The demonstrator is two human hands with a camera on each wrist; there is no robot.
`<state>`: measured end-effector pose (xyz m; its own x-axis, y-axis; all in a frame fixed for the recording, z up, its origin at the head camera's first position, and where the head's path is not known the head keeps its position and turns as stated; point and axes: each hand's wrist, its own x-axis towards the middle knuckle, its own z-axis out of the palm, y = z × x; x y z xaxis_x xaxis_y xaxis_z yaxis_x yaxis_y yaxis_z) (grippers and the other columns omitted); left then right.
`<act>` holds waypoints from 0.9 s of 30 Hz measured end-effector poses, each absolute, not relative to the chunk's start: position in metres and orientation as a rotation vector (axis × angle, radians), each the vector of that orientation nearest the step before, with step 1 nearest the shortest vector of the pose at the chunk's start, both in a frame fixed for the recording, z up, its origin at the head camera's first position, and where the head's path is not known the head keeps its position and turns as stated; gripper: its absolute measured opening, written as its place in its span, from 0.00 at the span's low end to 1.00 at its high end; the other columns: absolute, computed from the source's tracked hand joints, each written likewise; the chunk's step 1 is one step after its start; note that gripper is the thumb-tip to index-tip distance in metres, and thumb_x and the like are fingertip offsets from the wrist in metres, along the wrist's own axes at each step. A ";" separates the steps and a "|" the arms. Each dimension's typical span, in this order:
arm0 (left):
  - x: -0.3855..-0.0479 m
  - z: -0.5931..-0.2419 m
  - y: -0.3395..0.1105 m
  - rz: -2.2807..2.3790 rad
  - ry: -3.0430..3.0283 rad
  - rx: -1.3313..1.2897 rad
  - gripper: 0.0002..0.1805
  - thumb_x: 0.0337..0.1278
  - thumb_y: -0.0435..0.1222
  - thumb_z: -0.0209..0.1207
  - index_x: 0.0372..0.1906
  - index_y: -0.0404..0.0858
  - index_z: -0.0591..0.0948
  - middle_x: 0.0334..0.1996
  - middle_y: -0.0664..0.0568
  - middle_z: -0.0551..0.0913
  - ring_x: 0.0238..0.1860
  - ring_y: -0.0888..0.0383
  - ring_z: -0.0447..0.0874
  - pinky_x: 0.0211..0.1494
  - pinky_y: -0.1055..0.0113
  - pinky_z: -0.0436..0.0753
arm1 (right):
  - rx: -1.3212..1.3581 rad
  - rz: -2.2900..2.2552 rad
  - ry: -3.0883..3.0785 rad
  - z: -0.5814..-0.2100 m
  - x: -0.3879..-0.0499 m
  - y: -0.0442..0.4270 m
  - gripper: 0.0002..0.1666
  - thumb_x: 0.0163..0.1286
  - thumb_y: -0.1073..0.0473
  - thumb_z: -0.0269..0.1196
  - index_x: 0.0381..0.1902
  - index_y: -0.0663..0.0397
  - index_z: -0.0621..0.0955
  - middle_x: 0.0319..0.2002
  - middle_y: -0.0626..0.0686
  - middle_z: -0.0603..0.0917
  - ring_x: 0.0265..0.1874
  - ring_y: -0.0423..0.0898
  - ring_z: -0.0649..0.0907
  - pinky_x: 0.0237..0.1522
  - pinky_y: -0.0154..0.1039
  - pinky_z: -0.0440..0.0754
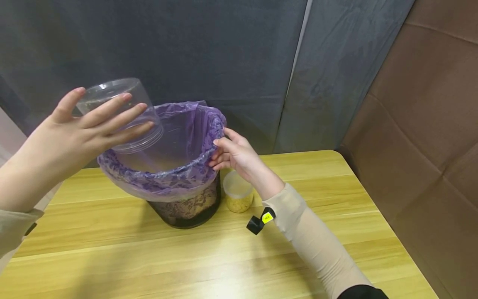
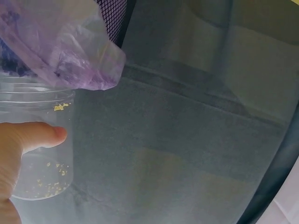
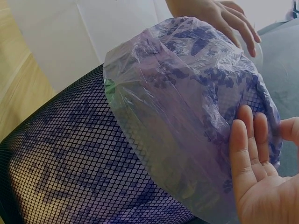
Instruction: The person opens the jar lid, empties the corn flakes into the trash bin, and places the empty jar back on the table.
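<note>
One small yellow label [image 1: 267,217] sits by the black wrist attachment [image 1: 255,224] at the right cuff; it bears dark characters too small to read. The two plastic jars show no readable brand.

Of these jars, the larger clear one is in the left hand [image 1: 89,128], whose spread fingers lie along one side while the thumb presses the other, gripping it. This clear plastic jar [image 2: 46,161] is tilted, its threaded mouth angled down at the opening of the single black mesh bin [image 1: 186,207]. Yellow flakes [image 2: 51,184] cling inside it, too many and too fine to count; one clump is near the neck.

The right hand [image 1: 239,155] pinches the bin's rim through one translucent purple bin liner [image 1: 175,180], with the thumb at the edge and fingers against the outside. The liner is folded over the rim, hangs partway down the mesh, and carries dark violet patches; the right wrist view shows one green patch [image 3: 110,88] at its lower edge.

The second, smaller jar [image 1: 239,193] stands upright just beside the bin, under the right hand, with yellow pieces inside. Bin and smaller jar rest on one wood-grain table [image 1: 231,249]. Behind hangs dark grey-blue fabric [image 1: 186,50]; a brown panel [image 1: 422,124] stands at the right.
</note>
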<state>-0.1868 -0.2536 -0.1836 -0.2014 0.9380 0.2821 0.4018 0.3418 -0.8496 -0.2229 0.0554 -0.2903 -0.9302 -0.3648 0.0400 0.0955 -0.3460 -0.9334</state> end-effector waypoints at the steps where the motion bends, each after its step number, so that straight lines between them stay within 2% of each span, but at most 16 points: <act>1: -0.186 -0.184 -0.254 0.806 -1.780 -1.201 0.71 0.09 0.14 0.69 0.74 0.50 0.54 0.72 0.49 0.58 0.70 0.50 0.56 0.67 0.47 0.54 | -0.351 -2.343 1.599 -0.290 -0.223 0.055 0.36 0.68 0.67 0.52 0.72 0.56 0.55 0.21 0.57 0.77 0.18 0.50 0.82 0.24 0.40 0.84; 6: -0.181 -0.189 -0.259 0.801 -1.801 -1.213 0.68 0.13 0.11 0.64 0.74 0.48 0.54 0.72 0.48 0.58 0.70 0.48 0.57 0.65 0.44 0.57 | -0.354 -2.339 1.598 -0.290 -0.224 0.055 0.35 0.68 0.67 0.52 0.71 0.57 0.57 0.21 0.56 0.77 0.18 0.49 0.82 0.23 0.40 0.83; 11: -0.180 -0.190 -0.259 0.793 -1.811 -1.209 0.68 0.14 0.10 0.63 0.74 0.48 0.54 0.72 0.48 0.58 0.70 0.48 0.57 0.65 0.44 0.57 | -0.354 -2.343 1.599 -0.291 -0.224 0.055 0.33 0.68 0.67 0.52 0.70 0.58 0.59 0.21 0.57 0.77 0.17 0.49 0.82 0.23 0.40 0.83; 17: -0.181 -0.190 -0.260 0.812 -1.827 -1.229 0.69 0.13 0.10 0.63 0.75 0.47 0.53 0.72 0.47 0.57 0.70 0.47 0.56 0.66 0.44 0.55 | -0.354 -2.344 1.599 -0.291 -0.225 0.054 0.32 0.68 0.67 0.52 0.70 0.59 0.59 0.21 0.57 0.77 0.17 0.49 0.82 0.23 0.40 0.83; 27: -0.186 -0.189 -0.254 0.765 -1.774 -1.186 0.70 0.09 0.13 0.68 0.74 0.51 0.56 0.72 0.50 0.58 0.70 0.51 0.55 0.66 0.47 0.55 | -0.356 -2.340 1.604 -0.291 -0.223 0.054 0.33 0.68 0.67 0.52 0.70 0.57 0.59 0.21 0.57 0.77 0.18 0.49 0.82 0.23 0.40 0.83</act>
